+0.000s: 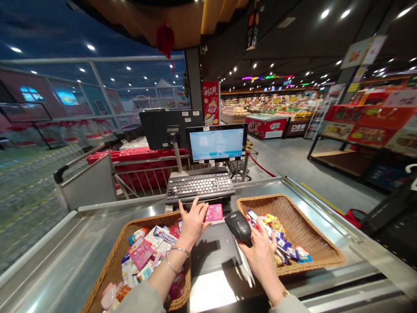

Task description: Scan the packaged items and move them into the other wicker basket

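My left hand (193, 224) is just in front of the black keyboard (200, 186), with a pink packet (214, 212) between thumb and forefinger and the other fingers stretched forward. In my right hand (262, 256) is a black handheld barcode scanner (239, 226), its head pointing left toward the packet. Under my left forearm stands a wicker basket (109, 256) with a heap of mixed small packets, among them another pink packet (141, 253). Beside my right hand is a second wicker basket (312, 230), where snack packets lie on its left side.
A lit monitor (217, 145) rises behind the keyboard, and a dark second screen (163, 130) faces away at its left. The metal counter (55, 261) runs along both sides. A metal barrier (86, 180) stands left; a shelf of red boxes (361, 117) stands right.
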The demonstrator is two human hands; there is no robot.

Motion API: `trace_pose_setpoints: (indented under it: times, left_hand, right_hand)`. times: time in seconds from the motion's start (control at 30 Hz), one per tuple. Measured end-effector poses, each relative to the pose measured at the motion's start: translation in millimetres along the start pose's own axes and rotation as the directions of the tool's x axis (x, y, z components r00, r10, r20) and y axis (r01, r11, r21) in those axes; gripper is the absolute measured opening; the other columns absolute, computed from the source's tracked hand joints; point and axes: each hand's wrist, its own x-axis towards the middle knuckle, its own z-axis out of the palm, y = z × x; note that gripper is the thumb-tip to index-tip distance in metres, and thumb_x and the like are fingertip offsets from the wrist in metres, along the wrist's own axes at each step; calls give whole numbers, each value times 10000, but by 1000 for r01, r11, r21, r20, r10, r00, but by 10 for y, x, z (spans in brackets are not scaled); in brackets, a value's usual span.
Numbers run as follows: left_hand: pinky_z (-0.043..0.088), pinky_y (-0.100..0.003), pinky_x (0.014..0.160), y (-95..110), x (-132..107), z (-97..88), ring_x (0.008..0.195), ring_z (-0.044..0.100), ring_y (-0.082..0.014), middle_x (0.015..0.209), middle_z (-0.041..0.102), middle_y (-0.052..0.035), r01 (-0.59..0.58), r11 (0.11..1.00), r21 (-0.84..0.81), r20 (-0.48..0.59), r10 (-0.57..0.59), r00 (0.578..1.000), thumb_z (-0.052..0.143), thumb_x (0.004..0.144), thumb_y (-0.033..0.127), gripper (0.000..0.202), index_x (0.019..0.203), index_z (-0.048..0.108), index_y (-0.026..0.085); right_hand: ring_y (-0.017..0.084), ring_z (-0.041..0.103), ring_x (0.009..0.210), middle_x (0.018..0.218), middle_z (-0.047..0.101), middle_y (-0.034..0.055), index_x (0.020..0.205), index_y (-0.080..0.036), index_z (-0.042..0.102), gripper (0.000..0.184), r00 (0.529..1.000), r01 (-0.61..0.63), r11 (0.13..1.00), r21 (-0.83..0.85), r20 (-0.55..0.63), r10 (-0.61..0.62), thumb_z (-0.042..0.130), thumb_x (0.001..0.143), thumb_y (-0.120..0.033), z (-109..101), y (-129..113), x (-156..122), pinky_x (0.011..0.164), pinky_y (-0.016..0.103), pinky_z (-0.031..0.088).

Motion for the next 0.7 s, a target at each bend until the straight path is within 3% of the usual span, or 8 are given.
trace_pose_setpoints:
  times: [0.27,0.7]
  left_hand:
    - [-118,-756,1136,271,204,95,1387,479,-350,1303,678,-132,-83,995,-49,28,85,996,698,853,268,490,1332,595,252]
    - [-119,-752,1133,671,509,431,1371,499,-337,1277,680,-111,-231,963,-141,68,242,968,749,816,290,503,1294,594,289]
  right_hand:
    - [346,444,1370,1229,719,68,1055,-276,751,313,986,-119,992,-34,-122,114,617,826,-443,-174,334,-16,1150,620,106]
    - [335,460,1342,1176,738,97,997,-245,761,433,928,-304,949,-86,-254,274,520,835,-566,-414,747,-29,1133,577,120]
